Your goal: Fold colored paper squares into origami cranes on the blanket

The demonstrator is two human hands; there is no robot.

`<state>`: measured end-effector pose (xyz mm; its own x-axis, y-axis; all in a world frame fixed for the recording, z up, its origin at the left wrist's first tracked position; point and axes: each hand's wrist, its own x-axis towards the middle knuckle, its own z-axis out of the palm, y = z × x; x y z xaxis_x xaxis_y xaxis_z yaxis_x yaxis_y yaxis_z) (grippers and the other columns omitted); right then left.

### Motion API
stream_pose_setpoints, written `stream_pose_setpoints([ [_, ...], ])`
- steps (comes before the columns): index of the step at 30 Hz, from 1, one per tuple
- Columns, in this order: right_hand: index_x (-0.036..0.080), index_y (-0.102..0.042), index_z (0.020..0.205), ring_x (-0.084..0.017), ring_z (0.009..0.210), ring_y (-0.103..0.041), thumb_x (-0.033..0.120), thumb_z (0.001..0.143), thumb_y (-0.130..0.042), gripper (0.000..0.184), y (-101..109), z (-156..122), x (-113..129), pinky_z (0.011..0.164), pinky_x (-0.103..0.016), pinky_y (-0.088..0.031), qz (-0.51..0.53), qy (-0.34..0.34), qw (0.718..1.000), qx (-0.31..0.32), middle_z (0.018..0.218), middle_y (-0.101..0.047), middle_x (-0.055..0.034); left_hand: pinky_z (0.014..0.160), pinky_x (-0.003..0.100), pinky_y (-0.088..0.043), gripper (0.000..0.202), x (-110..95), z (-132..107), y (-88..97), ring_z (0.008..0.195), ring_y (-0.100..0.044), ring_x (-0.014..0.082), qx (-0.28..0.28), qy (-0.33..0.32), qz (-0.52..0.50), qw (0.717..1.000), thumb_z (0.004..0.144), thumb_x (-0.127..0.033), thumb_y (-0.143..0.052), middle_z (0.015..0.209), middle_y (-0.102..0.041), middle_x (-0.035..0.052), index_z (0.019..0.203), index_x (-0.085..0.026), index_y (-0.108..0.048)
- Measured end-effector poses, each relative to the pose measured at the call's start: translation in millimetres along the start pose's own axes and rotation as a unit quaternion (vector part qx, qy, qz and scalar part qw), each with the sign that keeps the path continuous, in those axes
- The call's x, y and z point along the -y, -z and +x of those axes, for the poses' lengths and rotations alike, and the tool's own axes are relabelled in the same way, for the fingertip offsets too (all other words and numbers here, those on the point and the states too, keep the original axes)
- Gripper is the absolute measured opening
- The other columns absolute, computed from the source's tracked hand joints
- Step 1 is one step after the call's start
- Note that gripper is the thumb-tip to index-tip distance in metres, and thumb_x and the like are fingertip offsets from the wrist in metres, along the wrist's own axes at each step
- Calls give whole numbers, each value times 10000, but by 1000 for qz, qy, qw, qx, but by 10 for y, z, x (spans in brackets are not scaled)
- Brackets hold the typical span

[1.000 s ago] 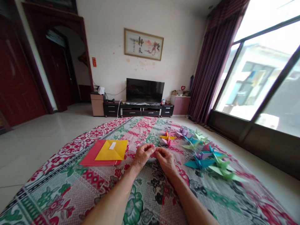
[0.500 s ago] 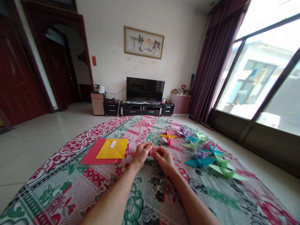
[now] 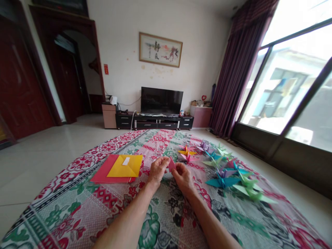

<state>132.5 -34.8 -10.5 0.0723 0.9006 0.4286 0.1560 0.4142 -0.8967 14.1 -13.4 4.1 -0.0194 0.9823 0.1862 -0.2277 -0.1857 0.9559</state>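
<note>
My left hand [image 3: 157, 170] and my right hand [image 3: 183, 175] meet over the flowered cloth [image 3: 77, 211], both pinching a small folded pink paper [image 3: 171, 164] between fingertips. The paper stands up as a pointed flap between the two hands. A stack of flat sheets, yellow paper [image 3: 125, 166] on red paper [image 3: 102, 172], lies to the left of my left hand. Several folded paper cranes lie to the right: a teal crane [image 3: 222, 181], a green crane [image 3: 252, 192], a yellow crane [image 3: 187, 151] and others.
The cloth covers a round table whose edge curves away on both sides. Beyond it are a tiled floor [image 3: 33, 155], a TV [image 3: 161, 100] on a low black cabinet, dark wooden doors at left, and a large window with purple curtains [image 3: 233, 76] at right.
The pink paper has turned up between my fingers and now shows as a raised point. Both hands stay in nearly the same spot.
</note>
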Motion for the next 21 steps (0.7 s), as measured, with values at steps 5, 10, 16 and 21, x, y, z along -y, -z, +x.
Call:
stream_pose_setpoints([
  [5, 158, -575, 847, -117, 579, -507, 374, 758, -545, 235, 12, 2, -13, 547, -233, -422, -92, 45, 992, -75, 693, -602, -19, 459, 181, -372, 268, -53, -38, -6, 508, -509, 89, 12, 4, 36, 999, 635, -401, -666, 569, -555, -23, 707, -154, -590],
  [10, 170, -595, 824, -142, 648, -537, 335, 763, -536, 185, 3, -25, 60, 589, -251, -454, -154, 91, 982, -62, 736, -601, -39, 519, 193, -423, 316, -68, -64, -19, 626, -570, 119, 51, 15, 24, 998, 610, -386, -698, 721, -626, 17, 800, -151, -605],
  [16, 179, -617, 841, -159, 683, -562, 288, 723, -540, 178, 12, -50, 165, 621, -262, -465, -136, 67, 987, -44, 754, -621, -36, 535, 193, -427, 335, -36, -47, -5, 612, -558, 111, 59, -9, 12, 998, 602, -399, -708, 704, -621, 13, 799, -148, -605],
  [21, 176, -636, 848, -170, 731, -577, 364, 781, -488, 249, 44, -55, 220, 676, -264, -450, -96, 20, 995, -22, 785, -647, -38, 528, 187, -418, 322, -33, -47, 4, 631, -551, 110, 71, -20, 32, 997, 641, -398, -678, 744, -633, 19, 840, -149, -631],
])
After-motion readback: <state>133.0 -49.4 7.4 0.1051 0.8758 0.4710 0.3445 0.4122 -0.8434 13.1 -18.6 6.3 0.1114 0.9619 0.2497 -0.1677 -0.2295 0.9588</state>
